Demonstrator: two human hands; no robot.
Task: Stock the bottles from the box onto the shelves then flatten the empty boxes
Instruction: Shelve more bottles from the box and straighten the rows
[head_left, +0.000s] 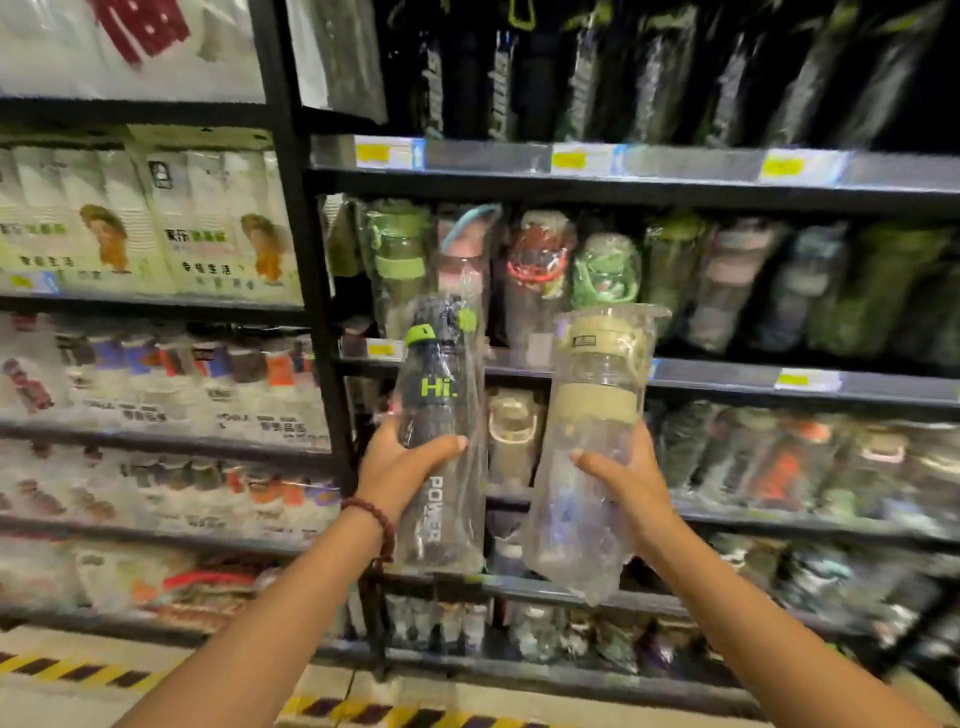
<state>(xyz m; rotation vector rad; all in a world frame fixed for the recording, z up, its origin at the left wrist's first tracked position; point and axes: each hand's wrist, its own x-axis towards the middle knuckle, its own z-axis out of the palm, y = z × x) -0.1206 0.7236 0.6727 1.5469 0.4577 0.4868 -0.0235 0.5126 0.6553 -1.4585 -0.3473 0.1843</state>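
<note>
My left hand (402, 465) grips a dark bottle (439, 415) with a green cap, printed "Hi." and "POWER", wrapped in a clear plastic bag. My right hand (631, 475) holds a clear bottle (592, 431) with a beige lid and beige band, also bagged. Both bottles are upright and raised in front of the black shelves (727, 384), level with the middle rows. The shelves hold several bagged bottles in green, red and grey. No box is in view.
A black upright post (311, 291) separates the bottle shelves from a left bay stocked with white cup packs (156, 228) and stacked packs below. Yellow price tags (779, 166) line the shelf edges. Yellow-black hazard tape (363, 712) runs along the floor.
</note>
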